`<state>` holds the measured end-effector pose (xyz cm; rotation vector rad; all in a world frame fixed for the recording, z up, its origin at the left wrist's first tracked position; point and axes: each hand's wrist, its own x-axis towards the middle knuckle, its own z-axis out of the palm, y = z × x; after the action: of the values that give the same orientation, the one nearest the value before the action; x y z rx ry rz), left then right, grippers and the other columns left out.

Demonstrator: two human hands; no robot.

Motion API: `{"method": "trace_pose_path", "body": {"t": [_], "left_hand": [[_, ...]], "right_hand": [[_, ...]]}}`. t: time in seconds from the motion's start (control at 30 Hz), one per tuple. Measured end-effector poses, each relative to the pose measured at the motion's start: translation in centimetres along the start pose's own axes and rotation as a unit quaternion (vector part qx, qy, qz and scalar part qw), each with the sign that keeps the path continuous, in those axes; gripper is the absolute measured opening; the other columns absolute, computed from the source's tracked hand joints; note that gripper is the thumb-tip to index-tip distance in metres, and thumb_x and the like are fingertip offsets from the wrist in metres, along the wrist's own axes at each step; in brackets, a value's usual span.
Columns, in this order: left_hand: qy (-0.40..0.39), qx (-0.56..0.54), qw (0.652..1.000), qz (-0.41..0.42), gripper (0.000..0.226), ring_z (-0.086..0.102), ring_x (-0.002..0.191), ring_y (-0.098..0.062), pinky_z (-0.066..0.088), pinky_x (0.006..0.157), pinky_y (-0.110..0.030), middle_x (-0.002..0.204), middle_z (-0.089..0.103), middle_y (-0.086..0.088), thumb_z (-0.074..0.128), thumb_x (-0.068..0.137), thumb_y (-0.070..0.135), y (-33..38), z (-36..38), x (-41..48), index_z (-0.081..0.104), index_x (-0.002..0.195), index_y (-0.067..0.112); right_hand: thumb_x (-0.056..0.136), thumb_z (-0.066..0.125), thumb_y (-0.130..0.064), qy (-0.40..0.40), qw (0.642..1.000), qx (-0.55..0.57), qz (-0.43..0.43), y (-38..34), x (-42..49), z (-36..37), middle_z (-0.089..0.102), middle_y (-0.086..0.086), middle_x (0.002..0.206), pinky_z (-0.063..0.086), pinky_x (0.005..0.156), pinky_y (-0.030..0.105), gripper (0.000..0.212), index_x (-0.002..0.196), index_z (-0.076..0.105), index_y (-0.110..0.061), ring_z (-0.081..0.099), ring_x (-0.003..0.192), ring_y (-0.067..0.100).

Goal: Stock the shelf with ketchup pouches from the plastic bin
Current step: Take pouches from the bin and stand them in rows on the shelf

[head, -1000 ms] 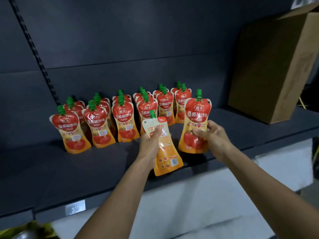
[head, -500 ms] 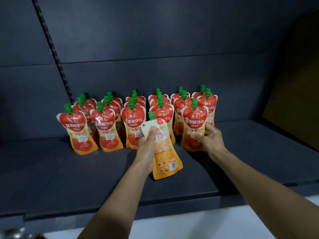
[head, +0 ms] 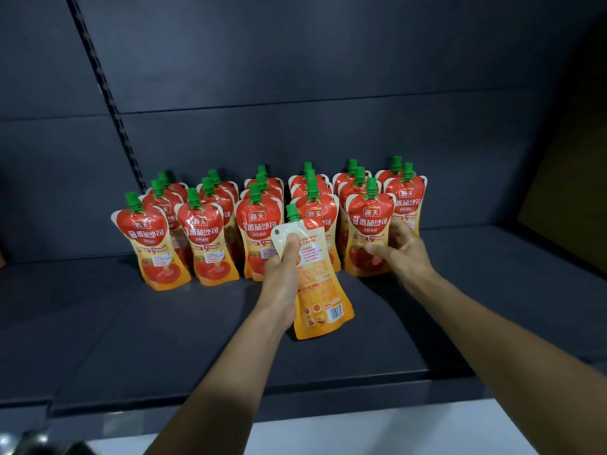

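Note:
Several red-and-orange ketchup pouches with green caps stand in rows [head: 207,238] toward the back of the dark shelf [head: 164,339]. My left hand [head: 282,274] grips one pouch [head: 320,290] by its upper part; its printed back and barcode face me, and it hangs tilted above the shelf in front of the rows. My right hand [head: 399,254] rests against the right side of an upright pouch [head: 369,231] at the front of the second column from the right, fingers loosely around it. The plastic bin is out of view.
The dark back panel [head: 295,77] with a slotted upright [head: 101,87] rises behind the rows. A brown cardboard box [head: 571,198] sits at the far right of the shelf. Bare shelf surface lies in front of the pouches and to their left and right.
My right hand has carried its pouch back and set it upright at the front of a column. The left hand's pouch has moved forward, closer to the rows. The view shifted leftward.

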<state>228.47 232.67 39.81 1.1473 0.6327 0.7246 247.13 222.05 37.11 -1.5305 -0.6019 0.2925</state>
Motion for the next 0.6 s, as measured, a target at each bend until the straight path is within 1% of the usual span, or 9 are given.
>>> {"method": "trace_pose_path", "body": {"t": [0.1, 0.17, 0.23, 0.3, 0.37, 0.4, 0.47, 0.53, 0.6], "left_hand": [[-0.009, -0.012, 1.0, -0.002, 0.028, 0.074, 0.073, -0.013, 0.058, 0.062, -0.033, 0.087, 0.075, 0.0, 0.049, 0.098, 0.044, 0.0, 0.1, -0.5, 0.063, 0.105, 0.021], [-0.017, -0.03, 0.999, -0.013, 0.03, 0.074, 0.077, -0.016, 0.058, 0.066, -0.035, 0.093, 0.075, -0.002, 0.05, 0.098, 0.044, 0.0, 0.3, -0.9, 0.06, 0.113, 0.02], [-0.022, -0.045, 0.999, -0.019, 0.033, 0.075, 0.079, -0.017, 0.059, 0.067, -0.036, 0.096, 0.075, -0.004, 0.051, 0.097, 0.045, 0.2, 0.8, -1.4, 0.058, 0.117, 0.02], [-0.039, -0.044, 0.998, -0.016, 0.041, 0.074, 0.085, -0.021, 0.06, 0.071, -0.04, 0.102, 0.074, -0.008, 0.049, 0.096, 0.048, 0.4, 1.5, -1.8, 0.058, 0.122, 0.017], [-0.061, -0.039, 0.997, -0.012, 0.04, 0.074, 0.089, -0.024, 0.059, 0.079, -0.047, 0.104, 0.074, -0.009, 0.049, 0.096, 0.049, 0.7, 2.1, -2.1, 0.059, 0.119, 0.018], [-0.068, -0.036, 0.997, -0.014, 0.033, 0.074, 0.089, -0.023, 0.058, 0.083, -0.049, 0.102, 0.074, -0.008, 0.05, 0.096, 0.048, 1.0, 2.4, -2.2, 0.059, 0.113, 0.021], [-0.081, -0.027, 0.996, -0.007, 0.026, 0.073, 0.09, -0.02, 0.057, 0.087, -0.049, 0.101, 0.074, -0.005, 0.053, 0.097, 0.042, 1.3, 2.7, -2.4, 0.06, 0.112, 0.023], [-0.103, -0.011, 0.994, 0.032, 0.03, 0.071, 0.098, -0.016, 0.056, 0.091, -0.045, 0.108, 0.073, -0.001, 0.056, 0.096, 0.035, 1.7, 3.0, -2.4, 0.058, 0.124, 0.022], [-0.116, -0.001, 0.991, 0.062, 0.045, 0.069, 0.104, -0.013, 0.054, 0.093, -0.041, 0.117, 0.07, 0.001, 0.067, 0.089, 0.037, 2.0, 3.5, -2.4, 0.052, 0.13, 0.026]], "right_hand": [[0.078, 0.077, -0.017, 0.132, 0.99, -0.011, -0.055, -1.2, -2.7, 0.0, 0.06, -0.007, 0.108, 0.053, 0.091, 0.039, 0.045, 0.116, 0.052, -0.02, 0.06, 0.102, 0.01], [0.083, 0.073, -0.024, 0.133, 0.986, -0.013, -0.099, -1.9, -4.8, 0.1, 0.062, -0.005, 0.102, 0.056, 0.086, 0.042, 0.028, 0.105, 0.056, -0.018, 0.062, 0.098, 0.014], [0.082, 0.07, -0.038, -0.014, 0.995, 0.001, -0.094, -2.6, -6.6, 0.2, 0.066, -0.003, 0.098, 0.055, 0.085, 0.046, 0.023, 0.095, 0.063, -0.02, 0.064, 0.096, 0.02], [0.081, 0.065, -0.051, -0.205, 0.978, -0.03, -0.018, -3.5, -8.2, 0.5, 0.07, -0.003, 0.102, 0.053, 0.087, 0.041, 0.034, 0.099, 0.068, -0.023, 0.067, 0.098, 0.02], [0.084, 0.067, -0.045, -0.31, 0.948, -0.057, 0.042, -4.4, -9.6, 0.7, 0.071, -0.001, 0.111, 0.053, 0.089, 0.034, 0.037, 0.112, 0.065, -0.02, 0.068, 0.103, 0.018], [0.085, 0.07, -0.036, -0.32, 0.944, -0.057, 0.051, -4.6, -10.0, 0.8, 0.072, 0.001, 0.111, 0.054, 0.089, 0.035, 0.036, 0.116, 0.064, -0.018, 0.068, 0.103, 0.019], [0.083, 0.073, -0.024, -0.287, 0.956, -0.052, 0.037, -4.6, -10.5, 0.9, 0.073, 0.003, 0.105, 0.057, 0.083, 0.039, 0.031, 0.112, 0.064, -0.015, 0.071, 0.096, 0.02], [0.083, 0.074, -0.019, -0.213, 0.975, -0.06, 0.0, -4.4, -10.8, 0.8, 0.074, 0.002, 0.098, 0.059, 0.08, 0.037, 0.025, 0.106, 0.066, -0.015, 0.071, 0.09, 0.018], [0.083, 0.073, -0.021, -0.117, 0.978, -0.155, -0.079, -3.8, -10.9, 0.6, 0.073, -0.002, 0.101, 0.057, 0.083, 0.037, 0.029, 0.111, 0.065, -0.019, 0.069, 0.093, 0.015]]}}
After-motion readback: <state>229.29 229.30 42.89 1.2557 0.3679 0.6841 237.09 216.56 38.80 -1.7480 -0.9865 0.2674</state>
